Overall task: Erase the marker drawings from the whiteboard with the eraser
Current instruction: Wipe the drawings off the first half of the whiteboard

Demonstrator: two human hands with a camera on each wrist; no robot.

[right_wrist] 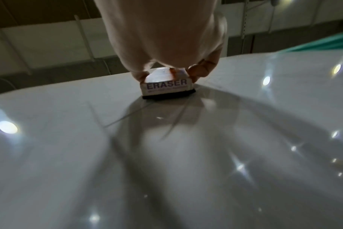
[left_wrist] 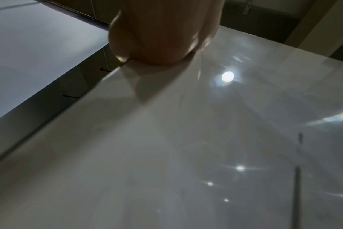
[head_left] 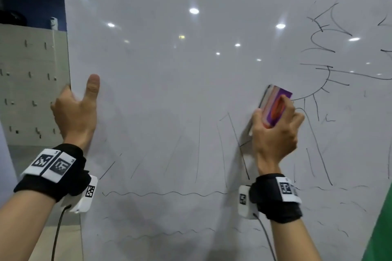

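A glossy whiteboard [head_left: 169,70] fills the head view. Black marker drawings [head_left: 324,53] remain on it: a sun-like shape with rays at the upper right, slanted lines in the middle, wavy lines [head_left: 165,193] lower down. My right hand [head_left: 275,125] grips a purple, orange and white eraser [head_left: 275,101] and presses its dark felt against the board beside the sun's lower left rays. In the right wrist view the eraser [right_wrist: 166,86] shows the word ERASER. My left hand [head_left: 74,108] clasps the board's left edge [head_left: 68,65], thumb on the front face. The left wrist view shows its palm [left_wrist: 162,34] at that edge.
A pale pegboard wall [head_left: 31,82] with small hooks stands left of the board. A green surface [head_left: 381,229] shows at the lower right corner. Ceiling lights [head_left: 194,10] reflect off the board. Cables hang from both wrist cameras.
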